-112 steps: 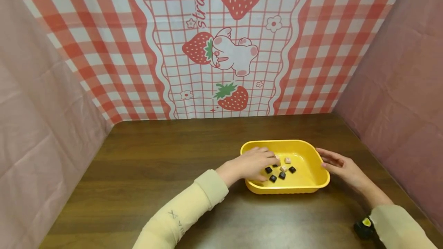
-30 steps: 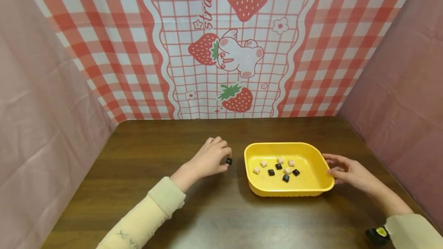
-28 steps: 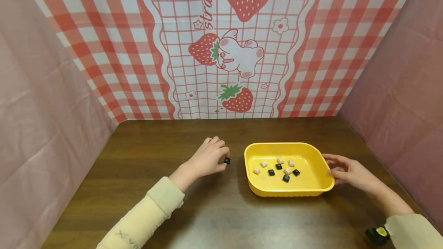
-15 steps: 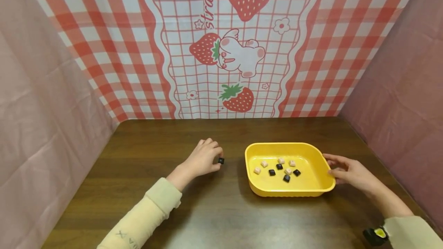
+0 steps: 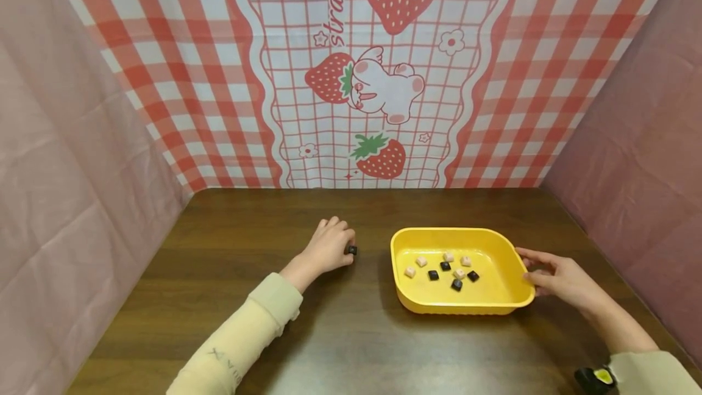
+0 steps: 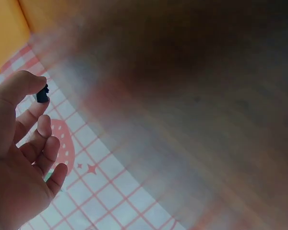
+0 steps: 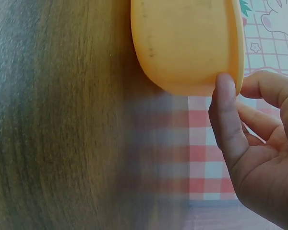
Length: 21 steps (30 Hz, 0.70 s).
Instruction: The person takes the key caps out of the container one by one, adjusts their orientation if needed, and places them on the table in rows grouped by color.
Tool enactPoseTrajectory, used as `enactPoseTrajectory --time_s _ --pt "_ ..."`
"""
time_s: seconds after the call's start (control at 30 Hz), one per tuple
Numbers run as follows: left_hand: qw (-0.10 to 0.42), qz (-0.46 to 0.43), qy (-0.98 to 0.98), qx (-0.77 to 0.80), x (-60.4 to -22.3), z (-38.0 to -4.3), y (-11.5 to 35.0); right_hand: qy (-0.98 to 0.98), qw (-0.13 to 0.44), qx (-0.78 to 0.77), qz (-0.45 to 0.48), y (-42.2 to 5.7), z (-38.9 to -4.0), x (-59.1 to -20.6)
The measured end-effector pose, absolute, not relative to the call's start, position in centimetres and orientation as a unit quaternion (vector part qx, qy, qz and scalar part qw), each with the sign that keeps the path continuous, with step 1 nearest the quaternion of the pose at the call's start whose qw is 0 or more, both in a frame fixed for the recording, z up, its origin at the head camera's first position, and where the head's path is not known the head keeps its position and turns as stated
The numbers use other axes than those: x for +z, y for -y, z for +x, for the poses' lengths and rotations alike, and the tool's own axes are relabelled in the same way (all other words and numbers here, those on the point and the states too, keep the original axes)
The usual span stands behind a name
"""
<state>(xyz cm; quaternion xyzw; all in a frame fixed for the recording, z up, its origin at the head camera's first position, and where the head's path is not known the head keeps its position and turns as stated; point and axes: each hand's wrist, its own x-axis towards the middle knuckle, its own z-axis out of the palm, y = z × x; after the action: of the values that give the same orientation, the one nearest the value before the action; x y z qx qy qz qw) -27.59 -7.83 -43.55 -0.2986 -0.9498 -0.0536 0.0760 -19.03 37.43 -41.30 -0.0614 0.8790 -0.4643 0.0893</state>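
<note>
My left hand (image 5: 327,245) holds a small black keycap (image 5: 353,250) above the table, left of the yellow tray (image 5: 466,308). In the left wrist view the thumb and index fingertip pinch this keycap (image 6: 42,94), and the other fingers are half curled. Loose in the tray lie several keycaps, some black, such as the black keycap (image 5: 456,285), some cream, such as the cream keycap (image 5: 421,261). At the tray's right end my right hand (image 5: 562,277) grips the rim; the right wrist view shows its thumb (image 7: 225,110) and index finger against the tray wall (image 7: 182,88).
The dark wooden table (image 5: 351,346) extends left of and in front of the tray. Behind it hangs a red-and-white checked cloth (image 5: 493,108) with strawberries. Pink cloth walls (image 5: 631,120) close off both sides. A black wrist device (image 5: 595,378) sits at the right sleeve.
My left hand was inside the tray; it has come out leftward with a black keycap pinched. Lately it has shifted only slightly. The right hand stays at the tray's end.
</note>
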Motion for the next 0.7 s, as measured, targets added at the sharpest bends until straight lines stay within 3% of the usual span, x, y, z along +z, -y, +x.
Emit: enactPoseTrajectory --time_s 0.7 --pt "0.029 -0.265 0.963 -0.032 -44.4 -29.9 5.5 -0.877 0.087 -0.470 -0.056 -37.2 -18.6 -41.1"
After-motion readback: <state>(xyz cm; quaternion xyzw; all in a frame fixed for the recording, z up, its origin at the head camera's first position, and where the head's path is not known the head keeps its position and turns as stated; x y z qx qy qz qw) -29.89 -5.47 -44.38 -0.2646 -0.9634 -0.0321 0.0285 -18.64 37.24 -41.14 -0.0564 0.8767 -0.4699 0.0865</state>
